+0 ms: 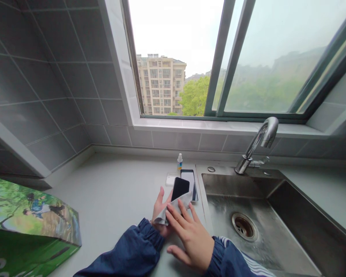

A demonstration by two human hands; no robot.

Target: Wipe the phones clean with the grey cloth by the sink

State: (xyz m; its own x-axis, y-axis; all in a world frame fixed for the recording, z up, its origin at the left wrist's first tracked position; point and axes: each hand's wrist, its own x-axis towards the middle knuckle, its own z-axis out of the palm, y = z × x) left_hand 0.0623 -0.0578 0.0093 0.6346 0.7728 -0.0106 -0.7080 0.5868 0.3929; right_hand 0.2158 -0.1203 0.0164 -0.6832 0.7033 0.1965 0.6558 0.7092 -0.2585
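A dark-screened smartphone (180, 188) rests in my left hand (161, 207), which supports it from beneath with its thumb out to the left side. Over the phone's lower part lies a grey cloth (177, 202), one corner hanging down toward my left wrist. My right hand (190, 232) is laid on the cloth, fingers spread and stretched out, thumb apart. Partly hidden behind the held phone, a second dark-edged phone or tablet (190, 177) lies on the counter. A clear phone case (170, 179) sits beside it, and a small white-capped bottle (180, 161) stands just behind.
The white counter (109, 192) runs along the tiled wall. To the right is a steel sink (227, 207) with a drain (244, 226) and a curved faucet (256, 146). A green printed bag or box (34, 231) stands at the left. The window (173, 117) is partly open.
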